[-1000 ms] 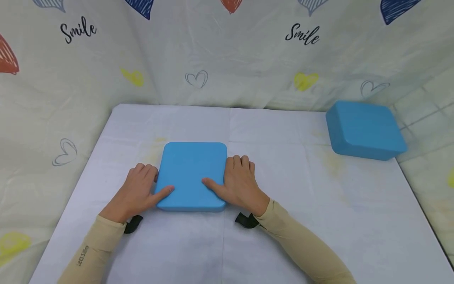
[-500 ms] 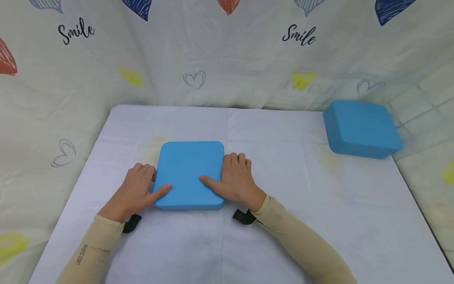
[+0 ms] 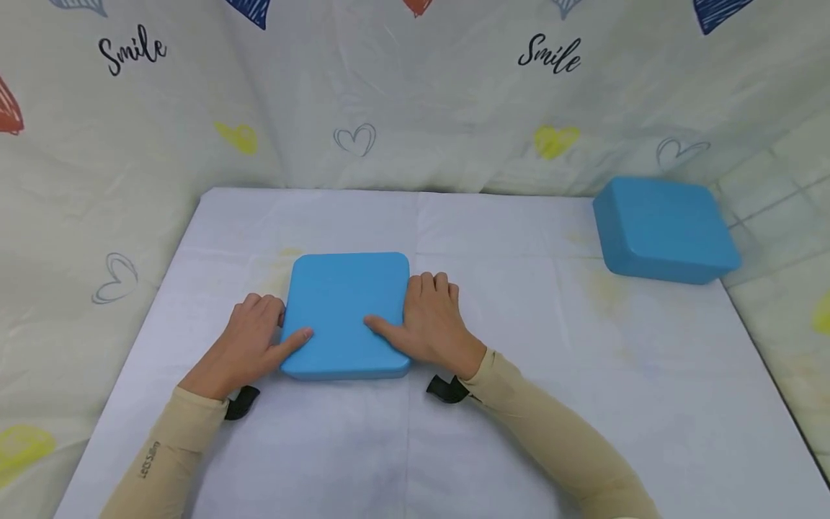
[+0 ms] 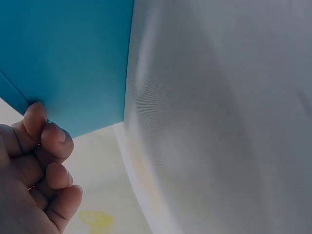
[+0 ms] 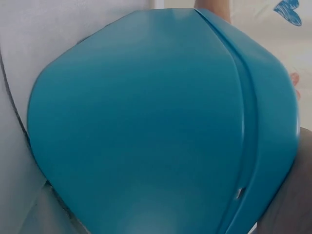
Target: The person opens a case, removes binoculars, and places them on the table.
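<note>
A blue lidded box (image 3: 346, 310) with rounded corners lies on the white-covered table, left of the middle. My left hand (image 3: 249, 339) holds its left side, thumb on the top and fingers bent at the side. On the opposite side my right hand (image 3: 437, 324) grips the box, thumb laid across the top. In the left wrist view, curled fingertips (image 4: 57, 139) meet the box's side wall (image 4: 73, 63) at a thin seam. The right wrist view is filled by the box wall (image 5: 141, 117), with the lid (image 5: 273, 107) along a seam; the right fingers are mostly hidden.
Another blue box (image 3: 668, 231) sits at the table's back right corner. A white cloth (image 3: 519, 432) covers the table. Behind and at the sides hangs a pale curtain (image 3: 441, 94) with printed hearts and lettering. Black straps (image 3: 447, 389) show at the wrists.
The head view has shifted slightly. Both hands keep the same hold on the near box, and the far box stays in its place.
</note>
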Action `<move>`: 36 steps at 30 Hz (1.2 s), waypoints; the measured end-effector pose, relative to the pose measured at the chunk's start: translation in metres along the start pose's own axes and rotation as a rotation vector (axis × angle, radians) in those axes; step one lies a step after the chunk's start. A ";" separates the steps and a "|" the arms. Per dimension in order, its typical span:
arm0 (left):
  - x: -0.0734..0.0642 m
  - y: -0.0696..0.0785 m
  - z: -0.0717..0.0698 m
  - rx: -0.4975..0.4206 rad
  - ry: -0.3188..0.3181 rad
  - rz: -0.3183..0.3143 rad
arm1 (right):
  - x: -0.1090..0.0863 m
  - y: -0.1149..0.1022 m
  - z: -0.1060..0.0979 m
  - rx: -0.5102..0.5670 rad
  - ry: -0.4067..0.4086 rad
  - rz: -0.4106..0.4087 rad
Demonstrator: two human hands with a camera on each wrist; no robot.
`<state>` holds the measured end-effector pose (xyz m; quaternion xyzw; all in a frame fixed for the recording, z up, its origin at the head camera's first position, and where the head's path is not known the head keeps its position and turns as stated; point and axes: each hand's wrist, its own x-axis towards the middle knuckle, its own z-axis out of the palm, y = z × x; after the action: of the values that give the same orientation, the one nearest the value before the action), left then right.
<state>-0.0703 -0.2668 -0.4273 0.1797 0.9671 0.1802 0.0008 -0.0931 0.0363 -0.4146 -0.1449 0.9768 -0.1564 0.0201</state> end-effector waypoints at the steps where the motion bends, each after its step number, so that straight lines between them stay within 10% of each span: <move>1: 0.000 0.000 0.000 -0.003 0.004 0.003 | 0.001 0.000 -0.001 -0.003 0.000 0.001; 36: -0.009 0.001 -0.002 0.000 -0.002 -0.016 | 0.002 -0.005 0.001 -0.005 0.018 -0.034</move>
<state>-0.0616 -0.2699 -0.4255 0.1723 0.9685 0.1799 0.0030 -0.0939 0.0310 -0.4139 -0.1600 0.9747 -0.1556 0.0084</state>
